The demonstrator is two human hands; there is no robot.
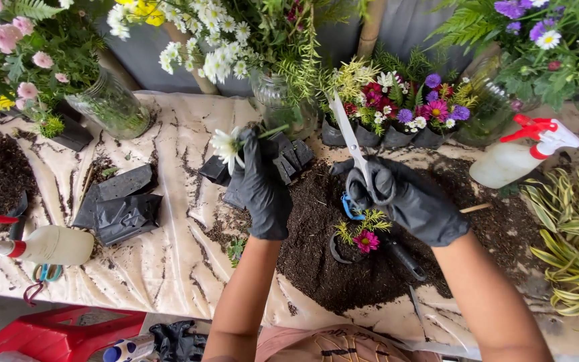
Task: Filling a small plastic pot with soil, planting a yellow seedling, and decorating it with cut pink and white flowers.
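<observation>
- Head view: the left hand (263, 191), in a black glove, pinches a white daisy flower with a short green stem (228, 146), lifted clear above the plastic-covered table (169, 261) so the stem is free.
- The right hand (407, 198), also gloved, is closed through the handles of the silver scissors (351, 144); the blades point up toward the table's far edge, apart from the daisy.
- Below the hands lies a heap of dark soil (316, 255) with a small pink flower (366, 240) on it.

Blue-and-white labelled tube (127, 349), bottom edge
</observation>
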